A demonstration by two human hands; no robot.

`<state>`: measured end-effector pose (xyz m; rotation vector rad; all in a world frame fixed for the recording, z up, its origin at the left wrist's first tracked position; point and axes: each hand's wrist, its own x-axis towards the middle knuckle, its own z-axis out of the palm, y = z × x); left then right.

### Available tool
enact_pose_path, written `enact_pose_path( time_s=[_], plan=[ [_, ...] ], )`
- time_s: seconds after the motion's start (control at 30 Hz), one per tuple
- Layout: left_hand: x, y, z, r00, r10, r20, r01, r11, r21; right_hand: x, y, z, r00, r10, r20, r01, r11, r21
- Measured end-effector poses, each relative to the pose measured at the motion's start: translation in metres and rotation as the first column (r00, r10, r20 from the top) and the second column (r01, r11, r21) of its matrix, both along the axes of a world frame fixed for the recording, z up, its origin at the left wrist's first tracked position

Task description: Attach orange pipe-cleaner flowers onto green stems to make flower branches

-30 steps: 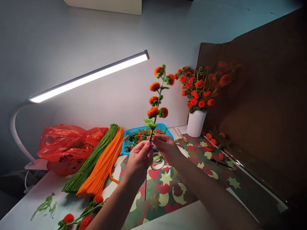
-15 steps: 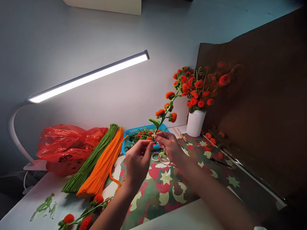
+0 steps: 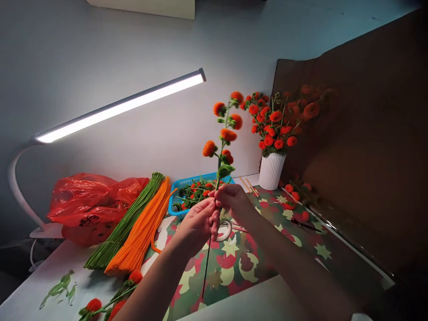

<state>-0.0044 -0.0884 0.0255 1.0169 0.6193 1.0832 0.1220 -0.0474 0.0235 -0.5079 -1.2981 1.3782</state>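
Observation:
Upright before me stands a flower stem (image 3: 220,162) made of fuzzy wire, with several orange blossoms and green leaves. My left hand (image 3: 197,225) is closed round its lower part, and a thin dark end sticks out below the fingers. Just above, my right hand (image 3: 236,203) pinches the stem beneath the lowest leaf; its fingertips partly hide what they grip. A pale tape roll (image 3: 229,232) lies on the patterned mat below my hands. Behind them is a blue basket (image 3: 177,206) of small orange flowers with green stems.
Green pipe cleaners (image 3: 123,227) and orange pipe cleaners (image 3: 138,232) lie bundled at left, beside a red plastic bag (image 3: 83,200). A lit lamp (image 3: 123,107) reaches overhead. A white vase (image 3: 272,171) of orange flowers stands back right by a brown panel (image 3: 361,133). Finished-looking stems (image 3: 109,305) lie front left.
The flower stem has swung from a rightward lean to nearly upright and turned. My left hand has shifted round the stem, and the dark lower end now shows.

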Motion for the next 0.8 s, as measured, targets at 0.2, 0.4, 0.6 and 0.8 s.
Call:
enact_pose_path(
  time_s=[0.2,0.4,0.6,0.8],
  plan=[
    [0.013,-0.005,-0.011,0.868,0.459,-0.188,-0.405,0.875,0.263,-0.002,0.0,0.007,0.961,-0.275,0.035,0.274,0.961,0.03],
    [0.005,-0.008,0.004,0.972,0.235,-0.018,-0.234,0.971,0.037,0.003,0.0,0.009,0.997,-0.075,0.018,0.074,0.997,0.035],
    [0.001,-0.008,0.0,0.956,-0.156,0.25,0.193,0.972,-0.131,0.006,-0.001,0.008,0.989,0.144,-0.044,-0.144,0.989,-0.008],
    [0.013,0.003,-0.017,0.987,0.16,-0.024,-0.161,0.986,-0.035,0.003,0.004,0.009,0.996,-0.089,-0.013,0.088,0.993,-0.075]
  ],
)
